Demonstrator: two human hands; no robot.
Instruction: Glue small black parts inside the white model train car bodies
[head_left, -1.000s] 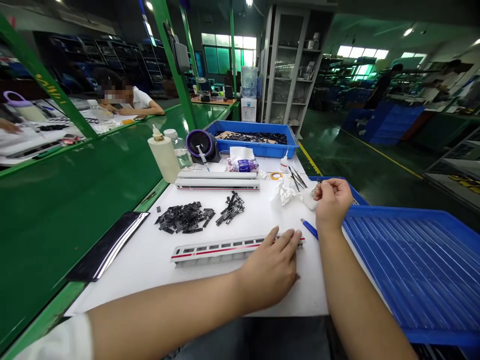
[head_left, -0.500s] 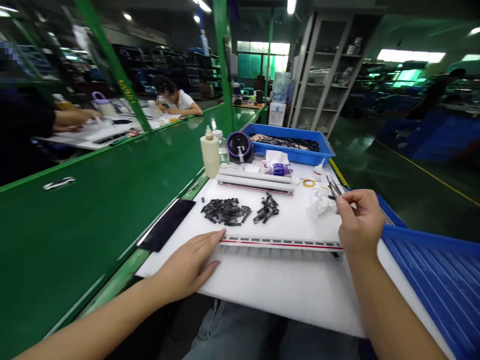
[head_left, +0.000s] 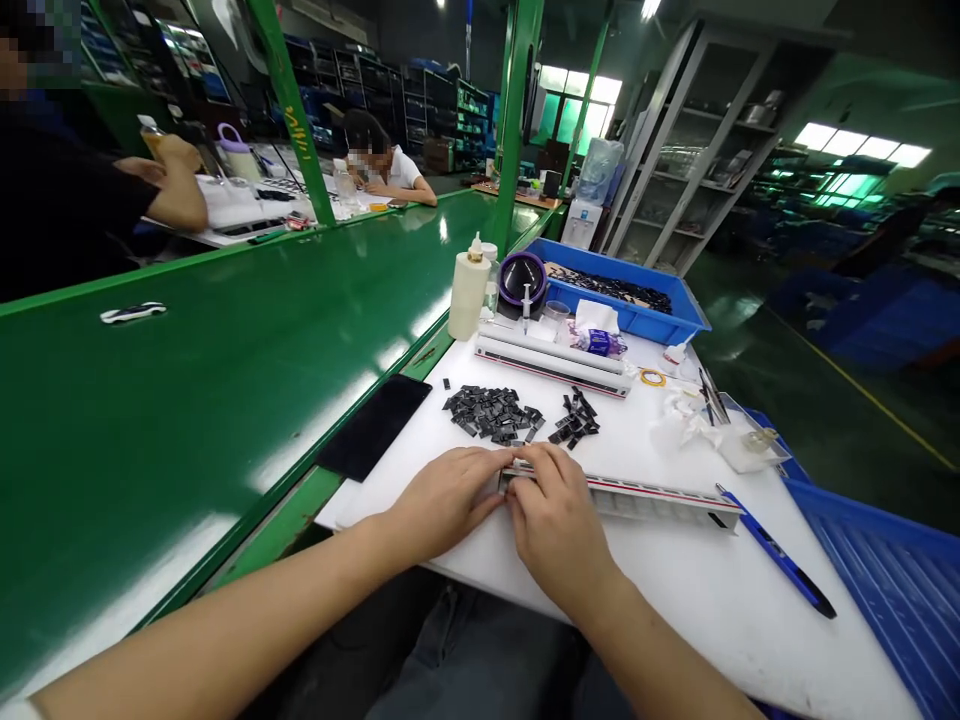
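Note:
A long white model train carriage shell (head_left: 664, 492) with a red stripe and a row of dark windows lies on the white tabletop, slanting down to the right. At its left end my left hand (head_left: 450, 500) is closed round the shell, thumb below and fingers above. My right hand (head_left: 559, 525) is bent over that same end, its fingertips pressed together against the shell and touching my left fingers. Whatever is between the right fingertips is hidden. Just behind lie a large pile of small black pieces (head_left: 491, 412) and a smaller pile of black pieces (head_left: 576, 418).
Beyond the piles lie more white carriage shells (head_left: 551, 358), a cream bottle (head_left: 469, 295), a syringe (head_left: 526, 305) and a blue bin (head_left: 675, 322). A blue pen-like tool (head_left: 784, 560) and crumpled tissue (head_left: 686, 420) are right, a black phone-like slab (head_left: 375, 425) left. Co-workers sit across the green bench (head_left: 225, 360).
My right hand has come from the far right end to the left end of the shell, beside my left hand. The blue pen-like tool now shows on the right. The view has shifted.

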